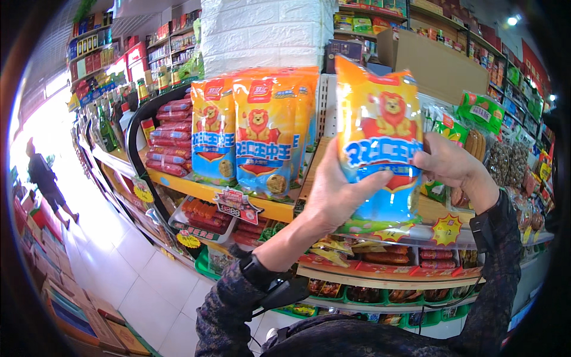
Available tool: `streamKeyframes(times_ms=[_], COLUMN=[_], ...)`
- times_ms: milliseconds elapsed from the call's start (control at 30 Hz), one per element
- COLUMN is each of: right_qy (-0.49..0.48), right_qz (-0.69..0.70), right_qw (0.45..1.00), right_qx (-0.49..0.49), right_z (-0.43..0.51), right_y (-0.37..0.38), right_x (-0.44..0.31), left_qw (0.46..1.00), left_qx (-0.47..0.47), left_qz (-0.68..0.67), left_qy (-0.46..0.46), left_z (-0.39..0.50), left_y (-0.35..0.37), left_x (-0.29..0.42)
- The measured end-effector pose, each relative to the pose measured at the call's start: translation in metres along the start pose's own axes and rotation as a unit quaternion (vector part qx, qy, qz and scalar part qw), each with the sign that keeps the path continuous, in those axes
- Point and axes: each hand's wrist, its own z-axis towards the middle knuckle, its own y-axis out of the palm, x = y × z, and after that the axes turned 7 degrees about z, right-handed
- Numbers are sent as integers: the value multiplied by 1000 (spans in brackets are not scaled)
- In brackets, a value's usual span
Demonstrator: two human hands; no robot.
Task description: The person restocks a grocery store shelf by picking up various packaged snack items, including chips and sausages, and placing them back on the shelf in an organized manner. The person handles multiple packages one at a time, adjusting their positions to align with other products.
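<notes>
My left hand [337, 192] grips the lower left side of a glossy plastic sausage bag [379, 151], yellow above and blue below with a red-maned lion printed on it. The thumb lies across its front. On the bag's right edge is my right hand [450, 163], with curled fingers touching the film. The bag stands upright in the air before the shelf. To the left, similar bags [264, 138] stand in rows on a yellow-edged shelf [223, 194]. Beside them, red-wrapped sausages [169, 138] lie in a stack against a black curved frame.
A white brick-patterned pillar [267, 38] rises behind the shelf. An open cardboard box [439, 62] sits at the back right, above hanging snack packs [479, 111]. Lower shelves hold trays of packaged food. Cartons [76, 312] line the floor at left; a person [47, 178] is farther off.
</notes>
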Motion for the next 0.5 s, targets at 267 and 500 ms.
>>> streamKeyframes(times_ms=[267, 500], right_qy=[-49, -141], right_qz=[224, 213], right_qw=[973, 967], right_qx=[-11, 6], right_z=[-4, 21], right_y=[3, -5], right_x=[4, 11], left_qw=[993, 983], left_qx=[-84, -96], left_qz=[77, 144], left_qy=[30, 56], left_z=[16, 41], left_y=[-2, -10], left_x=[-11, -14])
